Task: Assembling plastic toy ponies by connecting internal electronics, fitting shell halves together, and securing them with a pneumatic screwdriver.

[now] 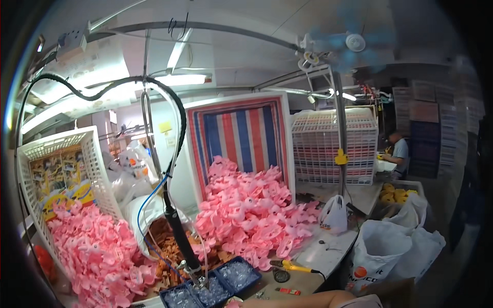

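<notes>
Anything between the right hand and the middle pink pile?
Yes: the rightmost blue tray lies between the right hand, partly cut off at the lower edge, and the middle pink pile.

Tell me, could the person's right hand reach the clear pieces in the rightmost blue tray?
Probably yes: the right hand, mostly cut off by the lower edge, seems close to the blue tray, whose top is open; nothing visible blocks the clear pieces.
</notes>
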The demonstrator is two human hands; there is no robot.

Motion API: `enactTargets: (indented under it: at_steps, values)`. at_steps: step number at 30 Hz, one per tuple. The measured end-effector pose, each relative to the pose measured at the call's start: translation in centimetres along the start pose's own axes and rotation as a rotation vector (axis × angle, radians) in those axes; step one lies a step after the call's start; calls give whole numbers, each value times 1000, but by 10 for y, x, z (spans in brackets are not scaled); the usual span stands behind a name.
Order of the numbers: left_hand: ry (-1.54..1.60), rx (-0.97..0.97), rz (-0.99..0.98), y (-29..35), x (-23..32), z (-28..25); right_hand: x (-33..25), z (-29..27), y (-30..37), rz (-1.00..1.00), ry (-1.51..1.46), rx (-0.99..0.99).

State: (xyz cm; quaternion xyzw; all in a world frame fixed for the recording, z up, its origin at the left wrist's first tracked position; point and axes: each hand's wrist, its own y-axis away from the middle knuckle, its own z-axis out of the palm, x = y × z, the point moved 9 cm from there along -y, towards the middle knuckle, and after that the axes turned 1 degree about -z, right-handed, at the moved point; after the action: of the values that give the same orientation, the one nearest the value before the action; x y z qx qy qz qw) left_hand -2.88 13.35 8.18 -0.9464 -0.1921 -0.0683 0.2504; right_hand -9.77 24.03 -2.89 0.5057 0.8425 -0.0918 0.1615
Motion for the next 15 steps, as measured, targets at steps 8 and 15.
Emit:
enactTargets:
  at_steps: [8,15]
  values:
    - [-72,93,24,-16,-3,4,-11,-74,24,54,-324,40]
    - [-105,151,-165,9,16,-4,-68,-76,27,-240,-37,-101]
